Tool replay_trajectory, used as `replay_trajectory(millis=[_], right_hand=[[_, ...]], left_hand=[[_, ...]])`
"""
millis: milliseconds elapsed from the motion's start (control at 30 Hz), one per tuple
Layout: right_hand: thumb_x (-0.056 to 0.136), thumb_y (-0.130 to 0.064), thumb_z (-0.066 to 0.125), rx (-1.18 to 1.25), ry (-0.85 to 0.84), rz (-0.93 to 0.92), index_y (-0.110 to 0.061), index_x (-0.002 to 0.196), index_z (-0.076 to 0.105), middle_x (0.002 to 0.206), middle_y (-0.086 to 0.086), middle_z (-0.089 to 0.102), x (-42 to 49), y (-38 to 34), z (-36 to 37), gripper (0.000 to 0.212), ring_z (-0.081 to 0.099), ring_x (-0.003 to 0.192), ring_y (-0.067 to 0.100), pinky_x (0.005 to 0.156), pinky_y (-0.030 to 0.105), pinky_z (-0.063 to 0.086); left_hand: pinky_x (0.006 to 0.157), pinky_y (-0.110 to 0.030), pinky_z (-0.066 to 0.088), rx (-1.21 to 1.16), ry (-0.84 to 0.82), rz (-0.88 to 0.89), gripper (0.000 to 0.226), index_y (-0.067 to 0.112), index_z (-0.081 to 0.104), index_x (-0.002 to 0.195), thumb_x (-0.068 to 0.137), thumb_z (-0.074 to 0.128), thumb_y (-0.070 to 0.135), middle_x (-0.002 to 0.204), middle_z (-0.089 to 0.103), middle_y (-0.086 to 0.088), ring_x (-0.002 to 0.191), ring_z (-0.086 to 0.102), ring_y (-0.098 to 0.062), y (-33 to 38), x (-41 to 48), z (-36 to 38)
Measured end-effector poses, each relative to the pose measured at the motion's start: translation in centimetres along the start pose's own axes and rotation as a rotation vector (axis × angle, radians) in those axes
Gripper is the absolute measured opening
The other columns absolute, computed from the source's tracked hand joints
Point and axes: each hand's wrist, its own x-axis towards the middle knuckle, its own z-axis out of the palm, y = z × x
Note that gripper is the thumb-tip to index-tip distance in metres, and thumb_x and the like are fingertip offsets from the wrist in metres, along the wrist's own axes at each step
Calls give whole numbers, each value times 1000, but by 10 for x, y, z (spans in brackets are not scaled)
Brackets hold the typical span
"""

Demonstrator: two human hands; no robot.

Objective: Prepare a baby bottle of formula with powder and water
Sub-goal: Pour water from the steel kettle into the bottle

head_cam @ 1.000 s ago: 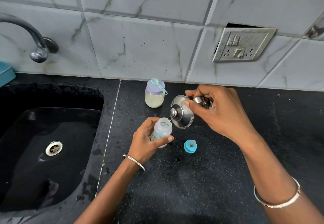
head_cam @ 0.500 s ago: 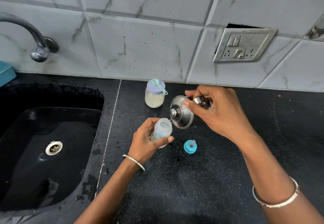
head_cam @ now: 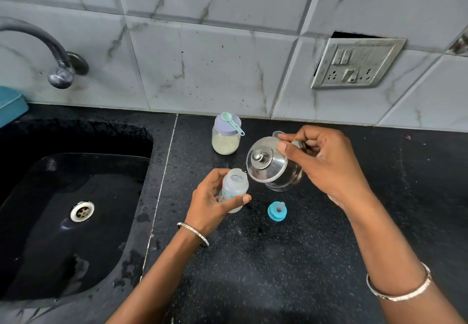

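Observation:
My left hand grips a small translucent baby bottle, open at the top and upright on the black counter. My right hand holds a lidded steel pot by its handle, tilted left with its rim just at the bottle's mouth; my thumb presses the lid. A thin stream seems to run into the bottle. The teal nipple cap lies on the counter to the right of the bottle. Behind stands a jar of pale powder with a lilac lid and a mint scoop on top.
A black sink with a steel drain fills the left side, under a curved tap. A tiled wall with a switch and socket plate closes the back. A teal object sits at the far left edge.
The steel pot has tipped a little further toward the bottle. Both hands stay in nearly the same place.

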Motion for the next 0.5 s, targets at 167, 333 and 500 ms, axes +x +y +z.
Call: replay_trajectory(millis=[167, 333, 500], right_hand=[[90, -12, 77, 407, 90, 236, 1, 78, 67, 93, 35, 71, 2, 31, 3, 20, 64, 82, 28, 78, 38, 47], [90, -10, 74, 608, 154, 411, -5, 75, 66, 83, 21, 60, 3, 50, 0, 17, 55, 89, 29, 87, 47, 43], [91, -6, 73, 649, 256, 453, -8, 72, 65, 78, 10, 65, 15, 73, -4, 21, 58, 92, 26, 91, 45, 48]], left_hand=[[85, -20, 50, 10, 6, -18, 56, 25, 63, 114, 66, 91, 31, 110, 73, 13, 104, 68, -4, 0, 1, 0], [87, -27, 52, 34, 5, -38, 56, 27, 63, 114, 65, 91, 35, 111, 73, 13, 105, 67, -6, -2, 3, -1], [85, -27, 52, 22, 13, -57, 61, 29, 64, 112, 60, 91, 46, 110, 74, 12, 104, 68, -7, -2, 9, -2]])
